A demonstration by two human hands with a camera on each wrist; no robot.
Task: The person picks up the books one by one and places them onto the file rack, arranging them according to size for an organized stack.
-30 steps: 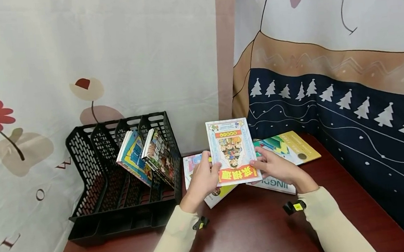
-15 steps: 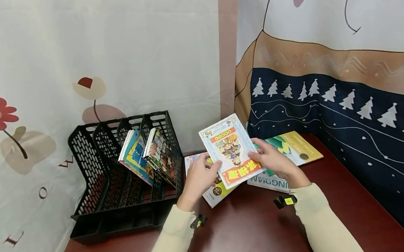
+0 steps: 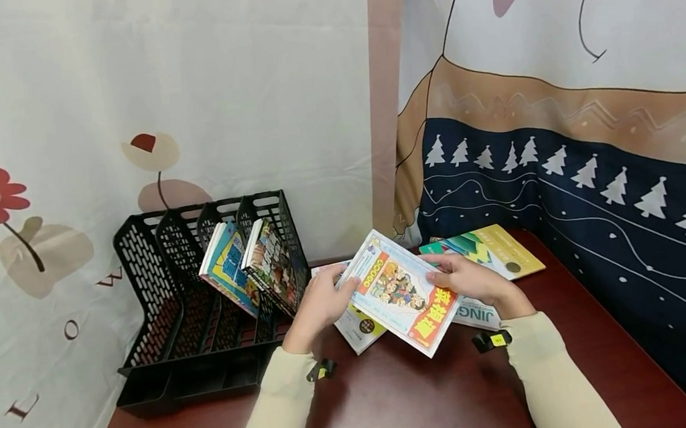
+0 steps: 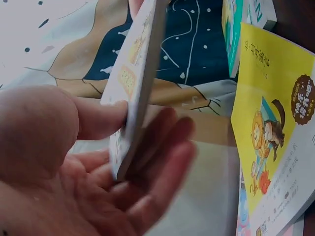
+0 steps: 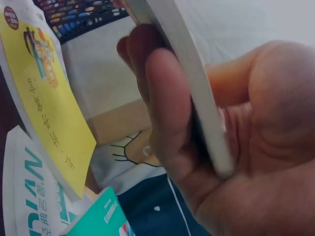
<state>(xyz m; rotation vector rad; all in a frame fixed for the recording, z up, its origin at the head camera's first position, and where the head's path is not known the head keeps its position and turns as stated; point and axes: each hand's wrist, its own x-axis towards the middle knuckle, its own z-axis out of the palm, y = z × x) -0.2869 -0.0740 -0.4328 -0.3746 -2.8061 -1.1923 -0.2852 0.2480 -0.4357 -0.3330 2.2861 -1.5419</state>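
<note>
Both hands hold a thin book [image 3: 400, 290] with a pale blue border, a cartoon group picture and a red-orange title band. It is tilted above the table, with its cover facing up. My left hand [image 3: 321, 304] pinches the book's left corner; in the left wrist view its thumb [image 4: 101, 118] presses the cover while the fingers lie behind. At the opposite side my right hand [image 3: 474, 281] grips the edge, thumb on the cover. The right wrist view shows that book edge [image 5: 197, 88] deep between the right thumb and fingers.
A black slotted file rack [image 3: 211, 379] stands at the left, holding a blue-yellow book [image 3: 229, 266] and darker books [image 3: 271, 263]. Beneath and behind the hands lie a yellow-and-white book [image 4: 268, 123], a white book [image 5: 27, 191] and a green-and-gold book [image 3: 503, 252]. Patterned cloth hangs behind.
The book has turned further counterclockwise and come lower, its title end now pointing toward the lower right. My left hand has shifted from its lower edge to its left corner.
</note>
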